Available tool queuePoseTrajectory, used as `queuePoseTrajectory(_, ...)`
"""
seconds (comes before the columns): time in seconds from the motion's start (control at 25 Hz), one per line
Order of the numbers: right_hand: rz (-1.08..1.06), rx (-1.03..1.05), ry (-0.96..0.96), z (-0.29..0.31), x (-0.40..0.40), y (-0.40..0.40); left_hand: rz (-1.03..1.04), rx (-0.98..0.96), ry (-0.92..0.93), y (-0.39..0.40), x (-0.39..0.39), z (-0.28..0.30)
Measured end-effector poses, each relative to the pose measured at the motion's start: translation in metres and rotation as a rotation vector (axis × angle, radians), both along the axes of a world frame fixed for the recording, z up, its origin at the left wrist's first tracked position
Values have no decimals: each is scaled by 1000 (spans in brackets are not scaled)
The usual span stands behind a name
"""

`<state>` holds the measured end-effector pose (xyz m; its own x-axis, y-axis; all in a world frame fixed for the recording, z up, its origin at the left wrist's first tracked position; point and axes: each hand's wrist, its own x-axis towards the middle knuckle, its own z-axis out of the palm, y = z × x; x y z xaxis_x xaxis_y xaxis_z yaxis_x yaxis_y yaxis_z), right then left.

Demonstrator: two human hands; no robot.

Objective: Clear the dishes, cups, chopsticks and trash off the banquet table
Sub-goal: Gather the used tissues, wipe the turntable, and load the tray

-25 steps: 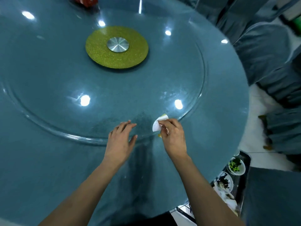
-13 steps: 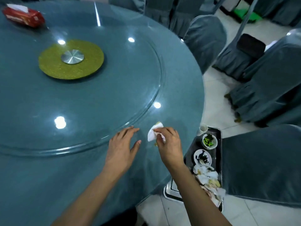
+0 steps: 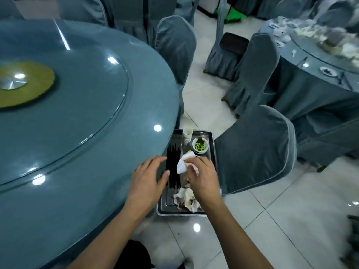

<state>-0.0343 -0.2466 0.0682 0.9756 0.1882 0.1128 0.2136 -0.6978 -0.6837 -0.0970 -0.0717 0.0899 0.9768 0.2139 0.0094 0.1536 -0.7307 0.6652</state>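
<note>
A crumpled white paper napkin (image 3: 183,164) was pinched in the right hand (image 3: 202,176) above a rectangular metal tray (image 3: 212,144) on the floor, which held black chopsticks (image 3: 172,167), a paper cup (image 3: 187,134), a small white bowl (image 3: 200,146) (green bits inside) and soiled tissues (image 3: 186,199).

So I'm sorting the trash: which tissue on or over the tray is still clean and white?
The tissue pinched in the right hand above the tray. It is plain white, while the crumpled tissues lying at the tray's near end are stained.

Dim bluish light, ceiling-lamp glare spots on the glass table (image 3: 81,133), blurred, warped edges.
</note>
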Motion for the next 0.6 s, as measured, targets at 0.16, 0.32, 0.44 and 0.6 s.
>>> queuePoseTrajectory(0.16,-63,-23,-32,2,-18,-82,-61,-18,7,-76,-14,2)
queuePoseTrajectory(0.32,-174,-26,-45,2,-33,-148,-112,-6,-9,-134,-18,9)
queuePoseTrajectory(0.44,-224,-15,-45,0,-40,-177,-138,14,-21,-162,-12,15)
queuePoseTrajectory(0.6,-242,-3,-21,-6,-38,-201,-135,9,-16,-187,-3,13)
